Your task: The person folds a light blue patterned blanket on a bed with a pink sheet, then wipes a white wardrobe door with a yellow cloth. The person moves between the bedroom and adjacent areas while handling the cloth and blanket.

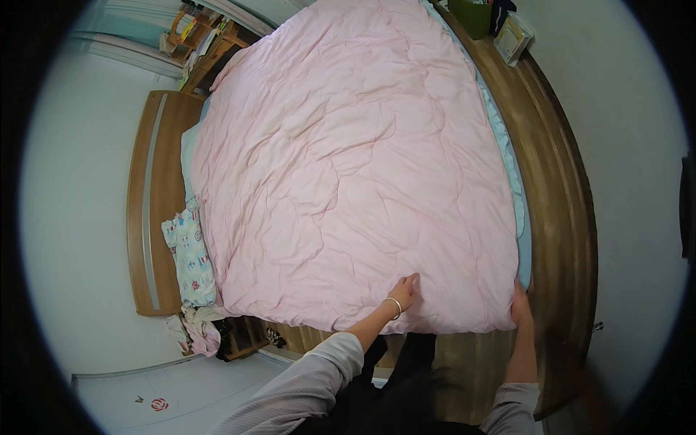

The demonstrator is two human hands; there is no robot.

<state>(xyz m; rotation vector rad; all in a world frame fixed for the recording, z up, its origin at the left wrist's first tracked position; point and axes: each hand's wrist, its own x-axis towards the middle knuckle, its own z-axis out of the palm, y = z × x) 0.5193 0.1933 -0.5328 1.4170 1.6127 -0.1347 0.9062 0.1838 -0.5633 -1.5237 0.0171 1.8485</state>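
Observation:
A wrinkled pink quilt (348, 179) is spread over the bed before me. My left hand (402, 293), with a bangle at its wrist, rests on the quilt near its front edge; whether the fingers pinch the cloth is unclear. At the quilt's near right corner, my right hand (520, 309) grips the edge, its fingertips partly hidden by the fabric. Along the right side a light blue bed sheet (523, 255) with a ruffled trim shows from under the quilt. A patterned pillow (193, 261) lies at the left, partly against the quilt's edge.
A wooden headboard (163, 206) stands at the left by the wall. Behind it is a desk (206, 65) with books. Wooden floor (554, 217) runs along the right, with a green bin (470, 19) and a packaged item (513, 39) farther back. Clothes (201, 331) are heaped at lower left.

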